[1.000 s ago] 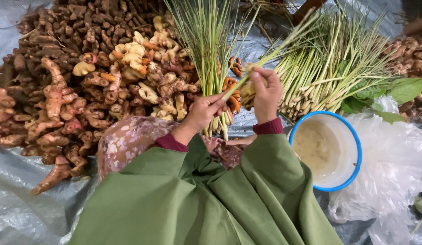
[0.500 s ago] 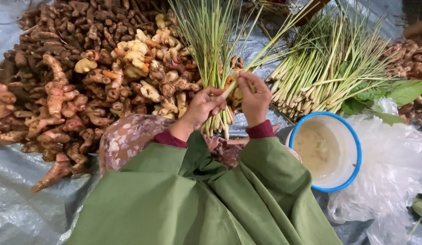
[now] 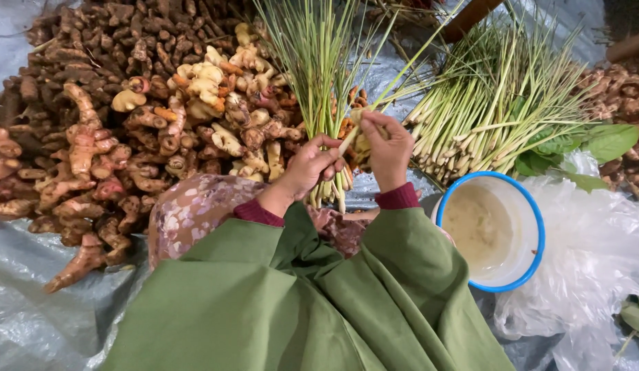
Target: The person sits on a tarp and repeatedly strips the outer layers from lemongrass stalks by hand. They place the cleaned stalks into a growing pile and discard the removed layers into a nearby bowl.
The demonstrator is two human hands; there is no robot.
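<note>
left hand (image 3: 309,167) wrapped tight round a lemongrass bunch (image 3: 318,75), right hand (image 3: 388,148) pinching 1 stalk (image 3: 395,86) – root pile (image 3: 147,117) at 10 o'clock, blue-rimmed bowl (image 3: 532,227) at 4 o'clock

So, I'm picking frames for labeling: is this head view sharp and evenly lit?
Head view: light soft and even, no hard shadows; both hands, left hand, right hand, and the lemongrass bundle sharp; faint sheen on the plastic sheet; edges bow slightly.
</note>
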